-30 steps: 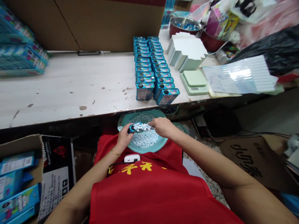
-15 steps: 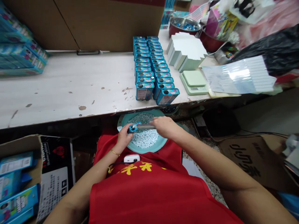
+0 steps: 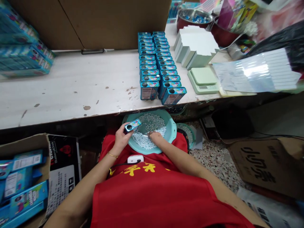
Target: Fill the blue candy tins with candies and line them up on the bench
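Observation:
My left hand [image 3: 122,137] is closed round a small blue tin [image 3: 133,125] with a dark round spot on its top, held over the left rim of a turquoise basin [image 3: 172,126]. Small white candies [image 3: 144,142] fill the basin's bottom. Down among them is my right hand [image 3: 155,137], its fingers closed on a thin metal scoop [image 3: 145,135] whose far end is hard to make out. Two rows of similar blue tins [image 3: 149,90] stand upright on the white table [image 3: 95,79] beyond the basin.
A pale green scale [image 3: 204,80] and stacked white card [image 3: 196,46] are right of the tins. Metal bowls [image 3: 194,19] stand behind. An open carton [image 3: 26,139] of blue boxes is at lower left. A smaller basin [image 3: 193,136] sits on the floor at right.
My right hand has moved from beside the tin down into the candies, taking the scoop away from the tin. My left hand still holds the tin, now turned and a little further left.

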A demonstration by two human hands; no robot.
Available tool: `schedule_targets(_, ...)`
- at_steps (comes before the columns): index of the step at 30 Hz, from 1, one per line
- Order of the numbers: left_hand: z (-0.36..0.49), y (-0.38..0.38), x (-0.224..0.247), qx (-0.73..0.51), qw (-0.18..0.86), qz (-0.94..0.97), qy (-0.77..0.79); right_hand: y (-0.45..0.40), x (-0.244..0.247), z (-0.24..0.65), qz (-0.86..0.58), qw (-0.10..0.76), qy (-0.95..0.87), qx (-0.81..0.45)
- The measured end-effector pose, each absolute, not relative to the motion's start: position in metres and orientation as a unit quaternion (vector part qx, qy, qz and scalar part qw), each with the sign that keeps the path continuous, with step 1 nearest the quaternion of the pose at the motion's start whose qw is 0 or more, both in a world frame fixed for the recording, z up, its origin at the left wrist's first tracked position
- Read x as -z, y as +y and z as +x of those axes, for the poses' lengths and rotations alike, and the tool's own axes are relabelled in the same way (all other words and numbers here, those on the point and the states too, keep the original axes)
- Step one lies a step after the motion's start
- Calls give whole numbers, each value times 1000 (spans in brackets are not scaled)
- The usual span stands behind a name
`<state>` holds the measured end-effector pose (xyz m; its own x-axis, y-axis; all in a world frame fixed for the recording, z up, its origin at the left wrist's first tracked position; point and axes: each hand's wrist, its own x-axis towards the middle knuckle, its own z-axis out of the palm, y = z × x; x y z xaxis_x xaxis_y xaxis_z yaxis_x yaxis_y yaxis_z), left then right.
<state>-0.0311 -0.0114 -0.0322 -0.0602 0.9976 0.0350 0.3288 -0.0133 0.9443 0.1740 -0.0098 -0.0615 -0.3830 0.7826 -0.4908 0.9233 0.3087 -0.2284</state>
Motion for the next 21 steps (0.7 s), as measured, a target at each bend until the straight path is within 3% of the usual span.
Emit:
schedule_targets(10, -32, -10, 27, -435, 387, 556, 593, 0, 73, 209, 486, 118, 777, 383)
schedule_targets(16, -30, -9, 30, -425, 389, 570, 586, 6, -2, 234, 464, -14, 752, 467)
schedule_targets(21, -23, -11, 35, -395, 373, 606, 581, 14, -72, 223, 469, -12, 784, 407)
